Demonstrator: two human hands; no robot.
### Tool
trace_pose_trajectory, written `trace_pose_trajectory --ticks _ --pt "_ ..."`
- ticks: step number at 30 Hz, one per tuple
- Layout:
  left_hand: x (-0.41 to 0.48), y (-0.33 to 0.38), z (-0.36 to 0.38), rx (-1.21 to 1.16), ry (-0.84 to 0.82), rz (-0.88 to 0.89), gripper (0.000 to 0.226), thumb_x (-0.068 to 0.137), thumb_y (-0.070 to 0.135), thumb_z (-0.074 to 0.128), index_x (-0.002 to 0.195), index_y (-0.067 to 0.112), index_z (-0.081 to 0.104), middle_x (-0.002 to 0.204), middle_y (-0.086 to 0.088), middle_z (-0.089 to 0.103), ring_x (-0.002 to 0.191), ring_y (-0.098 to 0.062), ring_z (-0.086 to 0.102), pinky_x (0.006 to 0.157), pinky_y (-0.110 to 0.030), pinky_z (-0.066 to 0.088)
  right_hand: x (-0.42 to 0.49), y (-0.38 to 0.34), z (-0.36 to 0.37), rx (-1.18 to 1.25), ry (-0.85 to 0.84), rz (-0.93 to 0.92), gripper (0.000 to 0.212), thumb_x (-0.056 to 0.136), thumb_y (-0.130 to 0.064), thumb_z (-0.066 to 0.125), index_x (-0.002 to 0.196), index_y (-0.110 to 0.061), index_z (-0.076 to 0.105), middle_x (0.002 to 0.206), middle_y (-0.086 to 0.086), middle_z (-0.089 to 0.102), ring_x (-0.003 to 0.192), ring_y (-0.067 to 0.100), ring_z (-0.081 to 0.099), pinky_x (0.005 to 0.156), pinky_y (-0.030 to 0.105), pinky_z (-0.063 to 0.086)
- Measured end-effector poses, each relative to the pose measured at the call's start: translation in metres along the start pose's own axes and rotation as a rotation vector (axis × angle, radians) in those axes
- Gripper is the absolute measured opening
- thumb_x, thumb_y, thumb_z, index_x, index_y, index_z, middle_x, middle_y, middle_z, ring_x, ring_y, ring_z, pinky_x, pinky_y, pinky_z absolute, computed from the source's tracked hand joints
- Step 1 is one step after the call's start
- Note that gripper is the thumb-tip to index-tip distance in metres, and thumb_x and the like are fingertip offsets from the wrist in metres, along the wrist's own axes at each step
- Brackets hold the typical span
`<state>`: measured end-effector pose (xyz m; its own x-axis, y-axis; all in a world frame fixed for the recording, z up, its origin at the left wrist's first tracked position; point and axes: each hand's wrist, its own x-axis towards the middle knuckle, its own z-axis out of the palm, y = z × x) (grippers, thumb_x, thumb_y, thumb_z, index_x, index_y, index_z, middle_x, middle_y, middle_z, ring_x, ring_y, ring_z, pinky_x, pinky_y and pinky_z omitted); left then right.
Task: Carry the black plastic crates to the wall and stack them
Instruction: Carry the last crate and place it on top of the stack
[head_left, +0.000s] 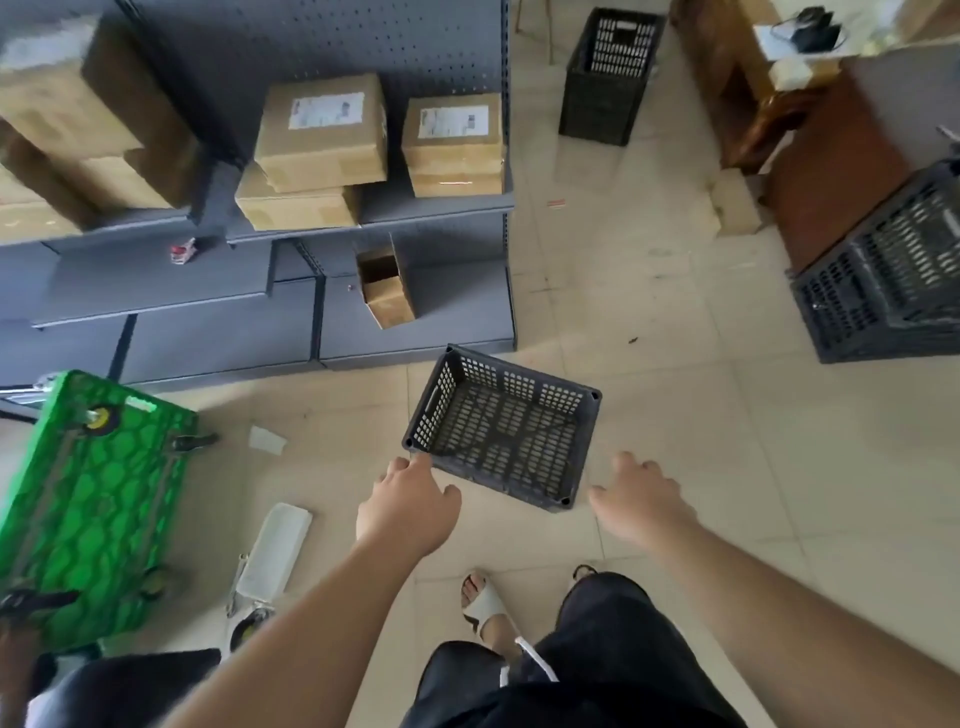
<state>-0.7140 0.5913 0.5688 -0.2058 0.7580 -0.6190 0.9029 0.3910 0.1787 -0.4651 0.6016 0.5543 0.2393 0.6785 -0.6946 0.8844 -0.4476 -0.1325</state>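
Note:
A black perforated plastic crate sits upright on the tiled floor just ahead of me. My left hand reaches toward its near left corner, fingertips at or almost at the rim, holding nothing. My right hand hovers with relaxed fingers just right of the crate's near right corner, apart from it. A taller stack of black crates stands at the back. Another black crate stack stands at the right edge.
Grey metal shelving with cardboard boxes runs along the left. A green upturned cart lies at the left. A white flat piece lies on the floor. Brown wooden furniture stands at the right back. My sandalled foot is below.

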Motion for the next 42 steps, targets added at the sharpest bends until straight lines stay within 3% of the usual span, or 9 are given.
trace_pose_trajectory --ticks 10,16,27,30,35,42 --pt "0.080 0.028 -0.024 0.131 -0.075 0.042 0.054 0.095 0.041 0.047 0.146 0.023 0.042 0.144 -0.004 0.047 0.130 -0.028 0.047 0.094 -0.044 0.049 0.076 -0.009 -0.023 0.133 -0.052 0.156 0.051 0.098 -0.039 0.046 0.143 -0.017 0.037 0.138 0.013 0.046 0.123 0.036 0.047 0.097 0.046 0.045" --pt "0.136 0.031 -0.018 0.141 -0.154 0.051 0.056 0.096 0.039 0.047 0.149 0.023 0.040 0.147 -0.005 0.046 0.133 -0.029 0.046 0.102 -0.045 0.046 0.134 -0.022 -0.025 0.171 -0.087 0.215 0.053 0.098 -0.039 0.046 0.145 -0.017 0.037 0.140 0.015 0.046 0.125 0.038 0.048 0.098 0.045 0.045" --pt "0.290 -0.022 0.025 0.126 -0.284 0.009 0.050 0.094 0.037 0.052 0.141 0.022 0.050 0.140 -0.009 0.054 0.125 -0.031 0.054 0.101 -0.041 0.048 0.232 -0.049 0.041 0.283 -0.100 0.405 0.054 0.095 -0.041 0.049 0.141 -0.014 0.039 0.137 0.016 0.051 0.118 0.039 0.054 0.095 0.045 0.050" --pt "0.340 -0.038 0.039 0.149 -0.293 0.016 0.044 0.095 0.036 0.052 0.136 0.020 0.053 0.137 -0.010 0.057 0.116 -0.030 0.059 0.094 -0.038 0.050 0.258 -0.054 0.069 0.321 -0.092 0.446 0.056 0.093 -0.040 0.050 0.141 -0.014 0.040 0.138 0.016 0.052 0.112 0.038 0.058 0.093 0.047 0.052" --pt "0.406 -0.054 0.068 0.113 -0.280 -0.023 0.043 0.095 0.034 0.056 0.135 0.018 0.055 0.132 -0.010 0.060 0.073 -0.021 0.066 0.069 -0.032 0.055 0.300 -0.051 0.113 0.368 -0.095 0.511 0.058 0.089 -0.040 0.048 0.140 -0.014 0.040 0.128 0.017 0.056 0.104 0.039 0.062 0.089 0.047 0.055" --pt "0.486 -0.071 0.133 0.092 -0.293 -0.061 0.047 0.094 0.033 0.055 0.138 0.018 0.051 0.129 -0.007 0.063 0.074 -0.025 0.067 0.066 -0.031 0.052 0.372 -0.038 0.181 0.410 -0.078 0.538 0.055 0.090 -0.035 0.048 0.140 -0.012 0.040 0.130 0.016 0.055 0.104 0.038 0.061 0.087 0.046 0.055"
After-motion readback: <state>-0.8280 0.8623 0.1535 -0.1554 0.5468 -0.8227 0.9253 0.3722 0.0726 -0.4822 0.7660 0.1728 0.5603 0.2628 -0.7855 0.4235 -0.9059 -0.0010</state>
